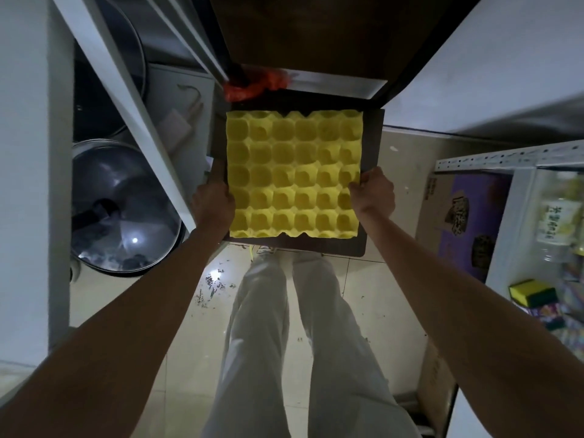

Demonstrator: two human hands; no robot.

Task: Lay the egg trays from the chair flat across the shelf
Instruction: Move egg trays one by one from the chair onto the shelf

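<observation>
A yellow egg tray [294, 175] lies flat over the dark wooden chair seat [371, 184] straight ahead of me. My left hand [215, 200] grips the tray's left edge and my right hand [374, 192] grips its right edge. Whether more trays are stacked beneath it cannot be told from above. The chair's dark backrest [303, 36] rises behind the tray. A white shelf unit [505, 158] with a perforated metal rail stands to the right.
Metal pots with lids [123, 210] sit in the white rack on the left. An orange plastic bag [252, 85] lies behind the tray. A purple carton [464, 219] and a yellow-green sponge [532, 292] are at right. My legs stand on the tiled floor [177, 311].
</observation>
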